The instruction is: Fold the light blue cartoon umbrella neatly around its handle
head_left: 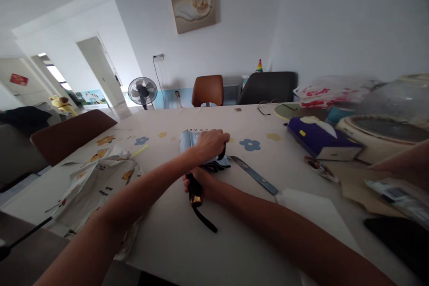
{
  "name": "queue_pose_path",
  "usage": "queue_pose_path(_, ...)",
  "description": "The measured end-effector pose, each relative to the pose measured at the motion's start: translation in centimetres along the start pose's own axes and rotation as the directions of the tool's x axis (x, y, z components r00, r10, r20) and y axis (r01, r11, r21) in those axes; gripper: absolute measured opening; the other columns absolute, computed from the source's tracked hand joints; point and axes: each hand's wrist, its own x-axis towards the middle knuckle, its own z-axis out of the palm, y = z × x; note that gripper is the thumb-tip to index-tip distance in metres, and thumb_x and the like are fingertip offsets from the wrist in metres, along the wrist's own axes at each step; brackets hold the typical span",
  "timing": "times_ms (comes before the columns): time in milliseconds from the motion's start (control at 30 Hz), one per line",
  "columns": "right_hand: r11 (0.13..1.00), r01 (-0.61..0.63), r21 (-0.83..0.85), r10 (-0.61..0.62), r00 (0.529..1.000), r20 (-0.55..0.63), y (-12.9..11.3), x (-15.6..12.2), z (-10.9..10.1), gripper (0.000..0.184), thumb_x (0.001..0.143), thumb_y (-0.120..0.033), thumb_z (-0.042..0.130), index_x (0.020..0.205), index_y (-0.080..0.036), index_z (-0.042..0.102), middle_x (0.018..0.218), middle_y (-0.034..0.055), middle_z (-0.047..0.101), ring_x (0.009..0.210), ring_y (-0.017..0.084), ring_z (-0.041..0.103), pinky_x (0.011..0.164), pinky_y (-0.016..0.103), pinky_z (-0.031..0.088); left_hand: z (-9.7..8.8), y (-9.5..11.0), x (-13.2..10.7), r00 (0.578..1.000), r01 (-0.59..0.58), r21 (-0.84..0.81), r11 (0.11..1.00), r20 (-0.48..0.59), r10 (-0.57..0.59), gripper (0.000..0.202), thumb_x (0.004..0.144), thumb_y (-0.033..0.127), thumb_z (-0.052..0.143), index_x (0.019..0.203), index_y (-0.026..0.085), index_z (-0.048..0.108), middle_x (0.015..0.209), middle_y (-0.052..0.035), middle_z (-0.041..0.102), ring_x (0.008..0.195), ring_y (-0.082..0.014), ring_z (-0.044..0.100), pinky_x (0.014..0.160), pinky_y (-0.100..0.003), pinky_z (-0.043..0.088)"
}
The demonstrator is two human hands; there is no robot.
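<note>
A folded umbrella with light-blue cloth [187, 140] lies in the middle of the table. My left hand [210, 144] is closed over the cloth part, fingers curled round it. Just behind it, my right hand [198, 183] grips the umbrella's black and gold handle [195, 194]. A black wrist strap [205, 221] trails from the handle toward me across the tabletop.
A metal ruler [255, 175] lies right of the hands, a white sheet [315, 209] nearer me. A purple tissue box [320, 137], a rice cooker [385, 136] and plastic bags stand at the right. Patterned cloth [97, 174] lies left. Chairs ring the flowered table [254, 145]. Another person's arm [407, 163] shows at the right edge.
</note>
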Motion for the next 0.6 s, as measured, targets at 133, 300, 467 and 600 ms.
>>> queue_pose_path(133,0.998,-0.057,0.032,0.057,0.998,-0.002,-0.2,0.0,0.1,0.012,0.077,-0.016,0.048,0.066,-0.016,0.045,0.048,-0.0048,0.044,0.037,0.006,0.042,0.04,0.02,0.042,-4.4,-0.4,-1.8,0.955,0.103,-0.045,0.994,-0.275,-0.111,0.024,0.07,0.011,0.049,0.076,0.027,0.065,0.078,-0.003,0.057,0.086,-0.022,0.051,0.082,-0.032,0.034)
queue_pose_path(300,0.998,-0.059,0.017,0.059,0.998,-0.01,-0.1,0.0,-0.1,0.01,0.077,-0.018,0.05,0.069,-0.015,0.048,0.048,-0.0044,0.047,0.037,0.007,0.044,0.04,0.02,0.043,-8.4,-3.0,-5.7,0.867,0.322,0.187,0.928,-0.452,-0.21,0.031,0.075,0.013,0.041,0.088,0.029,0.065,0.086,-0.0014,0.061,0.085,-0.0201,0.055,0.075,-0.029,0.036)
queue_pose_path(467,0.996,-0.084,0.03,0.085,0.996,-0.021,-0.1,0.1,-0.1,0.009,0.076,-0.016,0.054,0.069,-0.014,0.049,0.049,-0.0043,0.048,0.039,0.006,0.045,0.041,0.02,0.044,-8.6,-6.8,-11.1,0.776,0.518,0.157,0.841,-0.498,-0.386,0.032,0.074,0.015,0.039,0.088,0.027,0.065,0.086,-0.0004,0.064,0.078,-0.018,0.057,0.069,-0.027,0.038)
queue_pose_path(600,0.994,-0.11,0.026,0.111,0.993,-0.026,-0.3,0.2,0.0,0.014,0.076,-0.014,0.055,0.065,-0.014,0.047,0.049,-0.0047,0.046,0.038,0.005,0.044,0.038,0.018,0.042,-7.5,-9.3,-15.0,0.707,0.613,-0.01,0.79,-0.438,-0.555,0.035,0.074,0.019,0.037,0.094,0.024,0.065,0.062,0.001,0.057,0.06,-0.0145,0.054,0.058,-0.024,0.038)
